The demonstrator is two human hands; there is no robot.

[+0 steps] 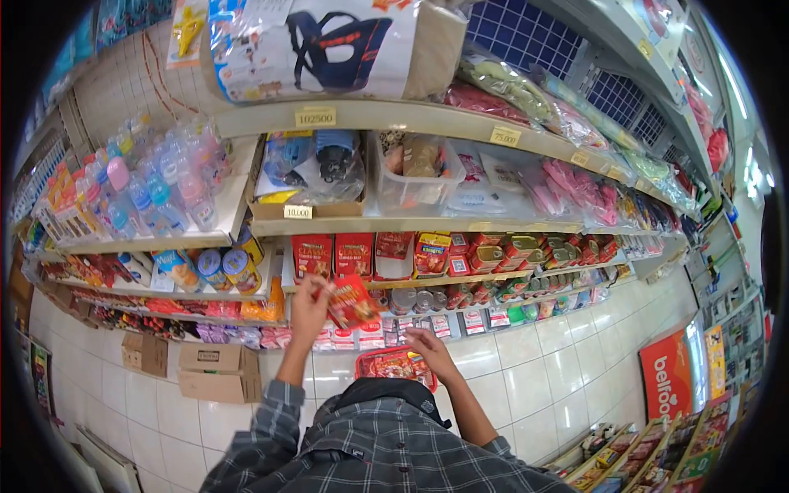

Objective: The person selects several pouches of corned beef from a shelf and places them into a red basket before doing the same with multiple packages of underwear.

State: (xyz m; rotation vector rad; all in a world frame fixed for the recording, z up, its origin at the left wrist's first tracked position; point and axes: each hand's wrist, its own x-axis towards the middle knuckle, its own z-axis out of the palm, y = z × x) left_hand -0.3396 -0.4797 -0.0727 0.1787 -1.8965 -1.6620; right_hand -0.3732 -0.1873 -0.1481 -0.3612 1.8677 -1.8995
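Note:
My left hand [311, 306] is closed on the edge of a red food packet [355, 304], held up in front of the lower shelf. Behind it stand red corned beef boxes [353, 255] in a row. My right hand [431, 352] is lower and to the right, fingers apart, with nothing visible in it. It hovers by the rim of a red basket [359, 367], which sits in front of my body with several colourful packets [398, 362] inside.
Stacked cans [485, 258] continue along the shelf to the right. Baby bottles [148, 193] fill the left shelf. Cardboard boxes [219, 372] stand on the tiled floor [538, 366]. A red belfoods box [667, 375] and product racks [637, 460] are at right.

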